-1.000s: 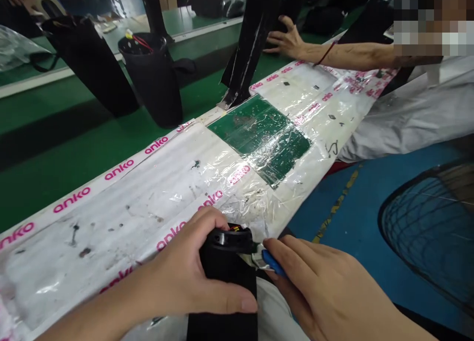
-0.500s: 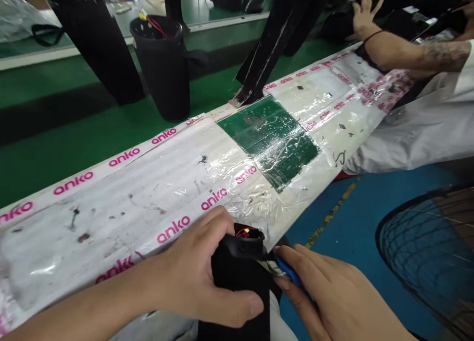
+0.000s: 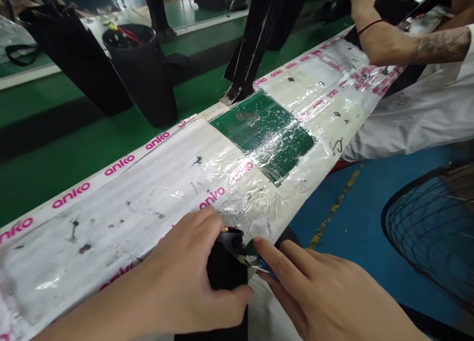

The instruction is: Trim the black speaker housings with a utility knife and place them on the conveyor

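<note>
My left hand (image 3: pixel 196 277) is wrapped round the upper part of a black fabric-covered tube (image 3: pixel 224 272) at the table's near edge. Its open end is up, and a bit of red and yellow wiring shows inside the rim. My right hand (image 3: pixel 326 291) pinches a small blue-handled tool with a shiny metal end (image 3: pixel 263 266). That metal end is at the right side of the tube's rim, by the dark strap there; whether it touches cannot be made out. My fingers partly hide the tool, and its exact kind is unclear.
Two black tubes (image 3: pixel 142 79) (image 3: pixel 74 59) stand on the green surface beyond the plastic-covered table edge (image 3: pixel 111 222). A dark post (image 3: pixel 252 50) rises behind. At right are a co-worker's arm (image 3: pixel 392 45) and a wire-guarded fan (image 3: pixel 433 227) over the blue floor.
The tube's top has shifted slightly left and tilted, and its strap has moved aside at the rim. My right hand has brought the tool left, closer against the rim. The co-worker's hand has shifted.
</note>
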`<state>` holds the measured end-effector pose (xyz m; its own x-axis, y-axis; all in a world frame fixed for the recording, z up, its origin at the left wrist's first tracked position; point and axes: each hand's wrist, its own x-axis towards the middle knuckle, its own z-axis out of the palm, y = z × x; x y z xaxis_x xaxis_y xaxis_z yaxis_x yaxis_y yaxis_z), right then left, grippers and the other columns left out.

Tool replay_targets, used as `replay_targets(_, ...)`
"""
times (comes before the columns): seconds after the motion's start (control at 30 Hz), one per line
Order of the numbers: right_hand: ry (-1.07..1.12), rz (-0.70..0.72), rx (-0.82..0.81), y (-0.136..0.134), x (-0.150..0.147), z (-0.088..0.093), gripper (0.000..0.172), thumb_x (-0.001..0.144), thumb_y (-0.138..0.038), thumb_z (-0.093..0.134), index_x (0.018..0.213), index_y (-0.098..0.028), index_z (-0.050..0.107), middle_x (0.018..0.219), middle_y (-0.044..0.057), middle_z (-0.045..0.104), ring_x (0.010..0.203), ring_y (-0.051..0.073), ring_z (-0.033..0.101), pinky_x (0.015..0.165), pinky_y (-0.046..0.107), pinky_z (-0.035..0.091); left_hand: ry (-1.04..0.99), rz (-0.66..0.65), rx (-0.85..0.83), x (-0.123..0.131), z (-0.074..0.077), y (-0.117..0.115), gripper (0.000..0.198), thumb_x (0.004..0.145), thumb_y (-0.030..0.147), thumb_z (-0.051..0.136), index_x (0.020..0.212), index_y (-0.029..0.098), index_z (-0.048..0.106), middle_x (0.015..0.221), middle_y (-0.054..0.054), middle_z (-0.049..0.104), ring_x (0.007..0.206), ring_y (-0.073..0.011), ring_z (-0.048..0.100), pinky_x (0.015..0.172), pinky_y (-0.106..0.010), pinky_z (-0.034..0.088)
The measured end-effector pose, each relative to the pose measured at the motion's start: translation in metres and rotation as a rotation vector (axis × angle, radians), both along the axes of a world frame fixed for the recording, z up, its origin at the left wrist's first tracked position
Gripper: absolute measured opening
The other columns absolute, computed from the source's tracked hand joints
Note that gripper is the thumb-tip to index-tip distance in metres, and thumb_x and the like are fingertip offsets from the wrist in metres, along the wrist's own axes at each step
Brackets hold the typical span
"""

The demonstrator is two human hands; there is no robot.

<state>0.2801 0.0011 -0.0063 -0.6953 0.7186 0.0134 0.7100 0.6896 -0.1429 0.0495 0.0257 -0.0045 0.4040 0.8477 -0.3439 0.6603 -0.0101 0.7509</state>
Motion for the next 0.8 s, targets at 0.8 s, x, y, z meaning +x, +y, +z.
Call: replay_targets(0.8, -0.028, 0.003, 0.044, -0.0045, -0.003, 0.0055, 0.057, 0.069, -0.008, 0.048, 0.125, -0.021, 0.053, 0.073, -0.002, 0.063, 0.044, 0.018, 0.058, 0.041, 0.036, 0.035, -0.02, 0.002, 0.042, 0.0002, -0.0001, 0.0022, 0.03, 0.067, 0.03, 0.07, 0.077, 0.024, 0.042, 0.087, -0.002, 0.053, 0.08, -0.0258, 0.054, 0.066, -0.037, 0.04)
